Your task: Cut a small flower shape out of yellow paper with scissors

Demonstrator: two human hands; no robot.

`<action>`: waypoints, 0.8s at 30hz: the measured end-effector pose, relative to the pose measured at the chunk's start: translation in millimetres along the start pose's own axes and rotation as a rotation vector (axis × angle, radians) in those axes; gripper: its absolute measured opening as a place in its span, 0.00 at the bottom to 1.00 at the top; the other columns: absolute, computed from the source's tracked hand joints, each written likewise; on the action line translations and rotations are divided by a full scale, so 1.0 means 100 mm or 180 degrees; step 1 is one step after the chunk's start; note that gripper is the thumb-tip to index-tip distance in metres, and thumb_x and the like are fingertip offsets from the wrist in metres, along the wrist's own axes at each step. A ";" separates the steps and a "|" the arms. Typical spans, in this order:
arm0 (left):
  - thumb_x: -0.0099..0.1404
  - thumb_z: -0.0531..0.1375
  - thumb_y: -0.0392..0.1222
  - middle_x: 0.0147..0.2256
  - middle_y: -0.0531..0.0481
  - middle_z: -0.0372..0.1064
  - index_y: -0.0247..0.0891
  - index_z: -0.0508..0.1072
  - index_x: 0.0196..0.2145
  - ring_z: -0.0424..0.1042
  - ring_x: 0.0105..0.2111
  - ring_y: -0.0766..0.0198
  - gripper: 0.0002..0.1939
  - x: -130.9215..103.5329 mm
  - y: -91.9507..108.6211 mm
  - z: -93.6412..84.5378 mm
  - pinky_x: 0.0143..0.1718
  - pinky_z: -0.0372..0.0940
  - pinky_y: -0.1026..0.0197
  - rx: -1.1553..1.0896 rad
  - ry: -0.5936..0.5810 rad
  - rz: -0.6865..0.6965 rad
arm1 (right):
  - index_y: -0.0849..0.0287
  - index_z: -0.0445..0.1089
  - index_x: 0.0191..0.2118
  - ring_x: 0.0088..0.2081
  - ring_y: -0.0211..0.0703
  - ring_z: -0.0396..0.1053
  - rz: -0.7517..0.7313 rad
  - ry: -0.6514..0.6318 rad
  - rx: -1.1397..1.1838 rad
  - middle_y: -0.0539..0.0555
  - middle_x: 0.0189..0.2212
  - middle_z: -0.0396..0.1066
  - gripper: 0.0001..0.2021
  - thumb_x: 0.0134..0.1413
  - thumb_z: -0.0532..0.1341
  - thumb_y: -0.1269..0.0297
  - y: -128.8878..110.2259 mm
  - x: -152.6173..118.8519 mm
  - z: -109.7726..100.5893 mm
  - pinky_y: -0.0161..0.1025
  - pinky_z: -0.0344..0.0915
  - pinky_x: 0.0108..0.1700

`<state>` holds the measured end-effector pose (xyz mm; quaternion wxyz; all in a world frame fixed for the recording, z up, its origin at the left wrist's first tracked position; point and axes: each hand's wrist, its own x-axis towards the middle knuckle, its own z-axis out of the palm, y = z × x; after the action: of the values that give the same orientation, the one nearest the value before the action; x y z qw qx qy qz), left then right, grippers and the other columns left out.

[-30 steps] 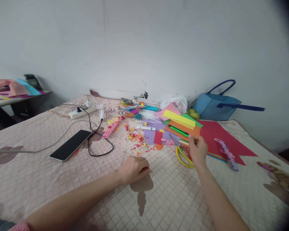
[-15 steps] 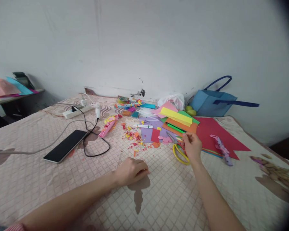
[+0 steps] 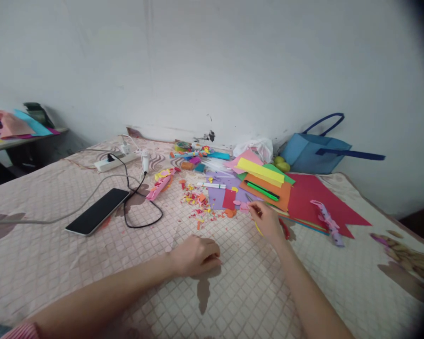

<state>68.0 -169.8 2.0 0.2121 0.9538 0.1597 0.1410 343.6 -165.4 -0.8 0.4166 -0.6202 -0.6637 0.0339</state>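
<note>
My left hand [image 3: 197, 255] rests on the tablecloth with its fingers loosely curled; nothing shows in it. My right hand [image 3: 266, 220] is closed around the middle of a pair of scissors [image 3: 286, 229], whose metal tip pokes out past the fingers. Red and yellow parts of the scissors' handles show on either side of the hand, and the rest is covered. Just beyond the fingertips lie pink paper cutouts [image 3: 243, 206] and a small red sheet [image 3: 229, 199]. A green pen [image 3: 263, 191] and a black pen lie on orange paper [image 3: 284, 194] behind the hand.
Paper scraps [image 3: 201, 200] are scattered at the centre. To the left are a phone [image 3: 98, 212], a black cable [image 3: 143, 226] and a power strip [image 3: 109, 164]. Red paper [image 3: 316, 197], a decorated purple stick [image 3: 329, 223] and a blue bag [image 3: 311, 153] are at the right.
My right hand has moved left and down from beside the pens onto the scissors, now covering their middle. My left hand has stayed almost in place. The view has shifted slightly.
</note>
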 end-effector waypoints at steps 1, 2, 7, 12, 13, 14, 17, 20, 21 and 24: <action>0.64 0.54 0.42 0.32 0.50 0.70 0.37 0.68 0.33 0.70 0.30 0.66 0.07 0.01 -0.01 0.01 0.30 0.61 0.67 -0.0063 0.0050 -0.0181 | 0.56 0.69 0.33 0.33 0.48 0.69 -0.0050 -0.0067 -0.0014 0.55 0.31 0.73 0.08 0.54 0.54 0.60 0.00 -0.01 0.01 0.42 0.64 0.36; 0.63 0.55 0.41 0.33 0.49 0.70 0.37 0.68 0.34 0.69 0.31 0.66 0.05 0.01 -0.03 0.02 0.32 0.63 0.66 -0.0100 0.0167 -0.0405 | 0.55 0.68 0.32 0.34 0.48 0.70 -0.0096 -0.0122 -0.0029 0.55 0.32 0.73 0.08 0.54 0.54 0.61 -0.01 -0.01 0.02 0.42 0.64 0.37; 0.61 0.56 0.37 0.51 0.42 0.62 0.38 0.63 0.47 0.61 0.52 0.53 0.15 0.03 -0.10 -0.02 0.50 0.60 0.49 0.0419 0.1105 -0.0996 | 0.54 0.68 0.33 0.37 0.50 0.70 -0.0226 -0.0194 -0.0109 0.56 0.34 0.74 0.08 0.55 0.53 0.62 -0.01 -0.02 0.02 0.43 0.64 0.39; 0.64 0.53 0.36 0.51 0.44 0.63 0.40 0.61 0.50 0.64 0.50 0.59 0.16 0.01 -0.08 0.00 0.50 0.62 0.53 -0.0067 0.0854 -0.0553 | 0.54 0.67 0.33 0.37 0.50 0.70 -0.0248 -0.0156 -0.0180 0.56 0.34 0.73 0.08 0.56 0.52 0.62 -0.01 -0.02 0.00 0.44 0.65 0.39; 0.64 0.53 0.35 0.51 0.44 0.63 0.40 0.61 0.50 0.66 0.48 0.60 0.17 0.01 -0.09 0.02 0.49 0.64 0.55 -0.0247 0.0777 -0.0509 | 0.54 0.67 0.33 0.37 0.50 0.70 -0.0241 -0.0149 -0.0190 0.56 0.33 0.73 0.08 0.56 0.52 0.61 -0.02 -0.02 0.00 0.44 0.65 0.39; 0.63 0.54 0.35 0.51 0.43 0.62 0.40 0.60 0.51 0.66 0.49 0.60 0.18 0.01 -0.11 0.03 0.49 0.64 0.56 -0.0326 0.0772 -0.0519 | 0.54 0.67 0.33 0.36 0.49 0.70 -0.0230 -0.0138 -0.0199 0.56 0.33 0.73 0.08 0.56 0.52 0.61 -0.02 -0.03 0.00 0.43 0.65 0.38; 0.62 0.55 0.36 0.56 0.40 0.58 0.39 0.60 0.53 0.57 0.57 0.54 0.20 0.02 -0.18 0.02 0.56 0.57 0.47 0.0013 0.1116 -0.0668 | 0.54 0.67 0.33 0.35 0.49 0.70 -0.0195 -0.0088 -0.0212 0.55 0.32 0.73 0.09 0.57 0.52 0.60 -0.03 -0.03 -0.01 0.43 0.65 0.38; 0.64 0.53 0.36 0.54 0.42 0.61 0.39 0.61 0.52 0.58 0.56 0.56 0.17 0.03 -0.21 -0.02 0.56 0.57 0.48 0.0147 0.1204 -0.0548 | 0.54 0.68 0.34 0.35 0.49 0.70 -0.0161 -0.0013 -0.0225 0.55 0.32 0.73 0.09 0.56 0.52 0.60 -0.02 -0.01 -0.02 0.44 0.65 0.39; 0.65 0.52 0.36 0.52 0.43 0.63 0.39 0.62 0.51 0.61 0.53 0.57 0.16 0.03 -0.19 -0.03 0.54 0.59 0.50 0.0123 0.1168 -0.0493 | 0.54 0.68 0.34 0.34 0.49 0.69 -0.0146 0.0015 -0.0234 0.56 0.32 0.73 0.09 0.56 0.52 0.60 -0.01 -0.01 -0.03 0.44 0.65 0.39; 0.67 0.49 0.37 0.41 0.46 0.70 0.38 0.68 0.42 0.68 0.43 0.60 0.10 0.03 -0.13 -0.03 0.46 0.63 0.56 0.0054 0.0976 -0.0449 | 0.55 0.68 0.34 0.34 0.49 0.69 -0.0104 0.0058 -0.0262 0.56 0.32 0.73 0.09 0.56 0.52 0.61 0.02 0.00 -0.04 0.44 0.65 0.38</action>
<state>66.2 -156.4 -0.2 0.1866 0.9092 0.2579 0.2683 347.4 -166.4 0.4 0.3973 -0.6263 -0.6708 -0.0059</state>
